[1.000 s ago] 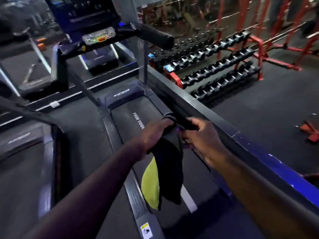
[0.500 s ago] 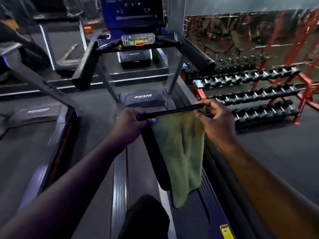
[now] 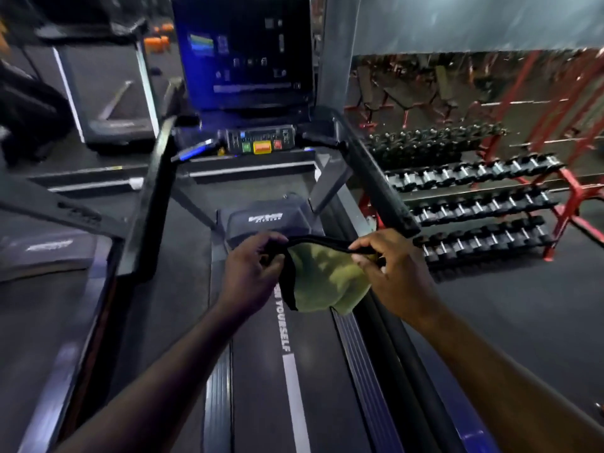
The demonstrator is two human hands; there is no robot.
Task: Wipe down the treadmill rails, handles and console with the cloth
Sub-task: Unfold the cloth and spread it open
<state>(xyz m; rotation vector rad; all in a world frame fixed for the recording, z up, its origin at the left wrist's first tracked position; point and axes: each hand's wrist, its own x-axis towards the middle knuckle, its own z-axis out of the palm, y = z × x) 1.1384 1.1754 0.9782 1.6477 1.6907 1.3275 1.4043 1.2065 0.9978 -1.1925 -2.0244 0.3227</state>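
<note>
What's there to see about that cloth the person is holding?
The cloth is yellow-green and fuzzy, like microfibre, with a black edge or backing. The left hand grips one top corner and the right hand pinches the other, with the black top edge stretched between them. The rest hangs bunched below, in the air over the treadmill belt.

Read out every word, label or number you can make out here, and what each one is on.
"YOURSELF": on the treadmill belt; the letters before it run behind the cloth.
Logo on the motor cover: too blurred to read.
Text on the console screen and button panel: too blurred to read.
Logo on the neighbouring treadmill: too blurred.
</note>
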